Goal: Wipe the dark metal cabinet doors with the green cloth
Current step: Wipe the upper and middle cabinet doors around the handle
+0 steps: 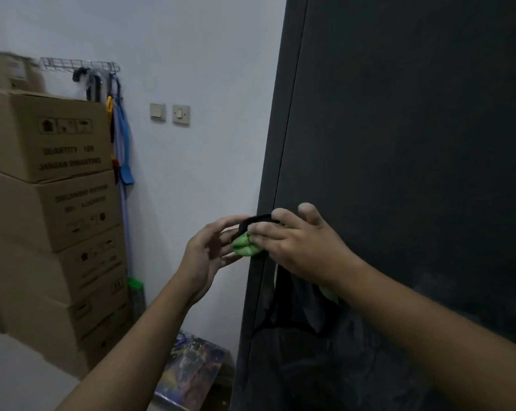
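Both bare forearms (413,315) reach forward and up. The right hand (304,247) lies back up, fingers curled over the cloth (244,247). Just left of it the left hand (209,250) stands on edge, palm toward it, fingers relaxed and nearly straight.

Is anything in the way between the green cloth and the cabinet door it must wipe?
Yes. A black strap loops over the green cloth at the left edge of the cabinet door and hangs against it below the right hand. The rest of the door looks bare.
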`<state>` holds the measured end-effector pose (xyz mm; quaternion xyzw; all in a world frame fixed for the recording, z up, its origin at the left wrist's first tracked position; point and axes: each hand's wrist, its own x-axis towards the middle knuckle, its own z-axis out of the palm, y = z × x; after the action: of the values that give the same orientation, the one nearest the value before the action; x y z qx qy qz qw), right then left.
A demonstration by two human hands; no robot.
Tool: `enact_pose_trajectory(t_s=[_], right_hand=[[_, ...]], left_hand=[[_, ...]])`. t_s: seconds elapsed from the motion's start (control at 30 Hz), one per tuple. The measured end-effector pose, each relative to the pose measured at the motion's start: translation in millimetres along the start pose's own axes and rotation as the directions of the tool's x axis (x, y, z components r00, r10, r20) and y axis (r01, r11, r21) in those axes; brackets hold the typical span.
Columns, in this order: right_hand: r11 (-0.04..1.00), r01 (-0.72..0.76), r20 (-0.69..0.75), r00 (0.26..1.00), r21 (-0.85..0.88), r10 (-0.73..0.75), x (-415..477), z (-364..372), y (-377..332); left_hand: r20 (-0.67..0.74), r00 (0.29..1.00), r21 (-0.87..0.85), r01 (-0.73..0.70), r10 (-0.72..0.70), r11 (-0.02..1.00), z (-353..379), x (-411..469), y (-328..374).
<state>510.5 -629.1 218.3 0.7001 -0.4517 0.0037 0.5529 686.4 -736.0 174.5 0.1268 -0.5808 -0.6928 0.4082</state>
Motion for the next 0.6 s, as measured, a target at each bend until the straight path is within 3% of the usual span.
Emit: enact_pose_trajectory(t_s=[0.07,0.17,0.23,0.33,0.43,0.53,0.6], right_hand=[[0.998,-0.048,-0.040,0.998,0.030,0.049,3.1,-7.3,15.2],[0.950,-0.292,-0.094,0.949,0.105,0.302,5.8,-16.8,35.2],[0.924,-0.378,-0.158,0.910,0.059,0.382,2.3,-18.8,31.6],[0.939,-0.337,-0.184,0.929,-0.064,0.321,-23.4,-13.2,9.0],[0.951,-0.290,-0.097,0.955,-0.102,0.281,-66.1,-10.0,-13.3],[0.931,-0.339,-0.042,0.941,-0.133,0.336,-99.9,-14.1,-24.3],[0.902,-0.414,-0.061,0.910,-0.122,0.410,-111.2,-21.9,-23.0]], left_hand=[[-0.010,1.000,0.040,-0.026,0.027,0.999,0.9,-0.4,3.6],[0.056,0.990,0.214,-0.137,0.128,0.967,6.1,1.1,7.3],[0.050,0.981,0.300,-0.193,0.186,0.934,16.2,0.5,5.5],[0.059,0.958,0.296,-0.284,0.279,0.912,32.6,-2.9,-2.3],[0.090,0.946,0.327,-0.324,0.312,0.888,45.5,-7.9,-16.1],[-0.024,0.913,0.651,-0.294,0.406,0.699,69.2,-16.9,-33.6],[-0.057,0.830,0.752,-0.330,0.555,0.570,96.0,-28.8,-39.2]])
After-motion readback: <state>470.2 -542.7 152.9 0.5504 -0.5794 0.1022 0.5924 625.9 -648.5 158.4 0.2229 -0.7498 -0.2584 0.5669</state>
